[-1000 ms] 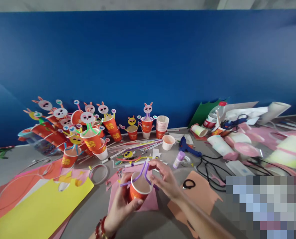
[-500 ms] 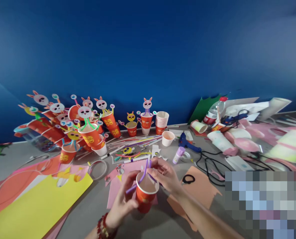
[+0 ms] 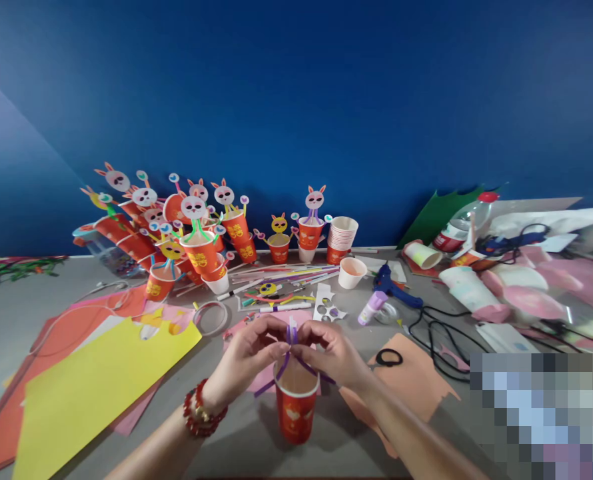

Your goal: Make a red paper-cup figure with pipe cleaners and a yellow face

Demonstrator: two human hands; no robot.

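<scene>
A red paper cup (image 3: 295, 417) with a white rim stands upright on the table in front of me. Bent purple pipe cleaners (image 3: 287, 365) rise from its mouth, with ends sticking out past the rim on both sides. My left hand (image 3: 251, 357) pinches them from the left, thumb and forefinger closed just above the rim. Opposite it, my right hand (image 3: 334, 357) pinches them from the right, its fingertips close to those of the left. The tops of the pipe cleaners show between the two hands; a whitish piece there is too small to make out.
Decorated rabbit cups (image 3: 199, 250) crowd the back left, beside a cup stack (image 3: 342, 237). A glue gun (image 3: 391, 287), a glue stick (image 3: 372, 308) and black cables (image 3: 436, 333) lie right. Yellow paper (image 3: 106, 387) lies left, orange paper (image 3: 416, 393) right; a bottle (image 3: 466, 223) stands behind.
My left hand has left the cup's side and come up to the pipe cleaners above the rim. The cup now stands upright on the table. The view has shifted slightly left.
</scene>
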